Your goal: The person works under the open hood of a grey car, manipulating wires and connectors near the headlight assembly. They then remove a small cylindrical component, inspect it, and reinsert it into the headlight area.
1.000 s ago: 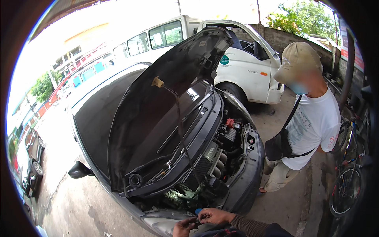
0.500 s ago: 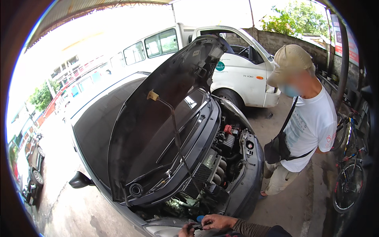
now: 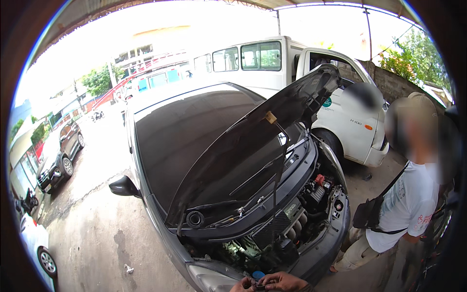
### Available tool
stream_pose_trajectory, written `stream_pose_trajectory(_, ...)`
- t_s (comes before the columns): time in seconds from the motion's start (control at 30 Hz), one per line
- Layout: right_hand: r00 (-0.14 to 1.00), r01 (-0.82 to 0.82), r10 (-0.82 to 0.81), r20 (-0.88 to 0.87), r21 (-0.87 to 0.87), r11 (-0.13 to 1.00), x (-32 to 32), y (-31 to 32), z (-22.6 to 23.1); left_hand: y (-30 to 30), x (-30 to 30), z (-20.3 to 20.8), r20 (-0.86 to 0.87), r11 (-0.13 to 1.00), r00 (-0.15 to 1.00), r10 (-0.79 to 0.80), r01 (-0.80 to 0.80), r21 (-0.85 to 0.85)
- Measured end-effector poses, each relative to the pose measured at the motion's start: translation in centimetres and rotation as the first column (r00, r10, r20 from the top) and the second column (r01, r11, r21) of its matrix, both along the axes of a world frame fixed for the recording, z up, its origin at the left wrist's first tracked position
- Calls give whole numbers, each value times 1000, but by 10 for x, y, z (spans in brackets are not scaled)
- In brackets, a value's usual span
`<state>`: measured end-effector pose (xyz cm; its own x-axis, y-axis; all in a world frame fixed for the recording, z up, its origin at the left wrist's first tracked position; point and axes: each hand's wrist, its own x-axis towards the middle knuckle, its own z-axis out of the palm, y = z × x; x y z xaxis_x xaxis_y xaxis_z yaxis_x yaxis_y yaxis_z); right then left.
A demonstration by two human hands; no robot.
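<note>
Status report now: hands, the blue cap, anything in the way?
Left hand and right hand together at bottom edge, on small dark part; grip unclear. Blue cap just above. Bystander beside bumper, apart.

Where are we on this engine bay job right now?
Done: the hood is up on its prop rod, engine bay exposed. In hand: both hands, left hand and right hand, meet at the front edge by a small blue cap. Left: cannot tell; the hood is open yet.
</note>
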<state>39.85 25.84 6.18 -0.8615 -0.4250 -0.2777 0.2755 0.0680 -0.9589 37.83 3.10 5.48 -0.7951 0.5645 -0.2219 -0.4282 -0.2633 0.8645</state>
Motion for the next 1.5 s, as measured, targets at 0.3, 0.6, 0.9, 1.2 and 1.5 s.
stream_pose_trajectory(0.3,983,28,10,-185,201,979,-7,-13,-4,-12,-13,4,-253,914,949,-189,75,-399)
stream_pose_trajectory(0.6,864,337,-115,-490,395,855,9,-37,-30,3,-17,-57,-558,814,801,-216,-168,-556)
stream_pose_trajectory(0.9,982,119,-128,142,74,990,4,4,0,-18,-9,-49,-71,881,950,-303,251,-401)
stream_pose_trajectory(1.2,995,58,-58,83,-3,998,-1,-3,11,-10,-11,-25,-15,959,980,-199,191,-211)
stream_pose_trajectory(1.5,994,26,5,-113,272,962,-1,-8,-7,-11,-16,-15,-134,875,954,-268,183,-448)
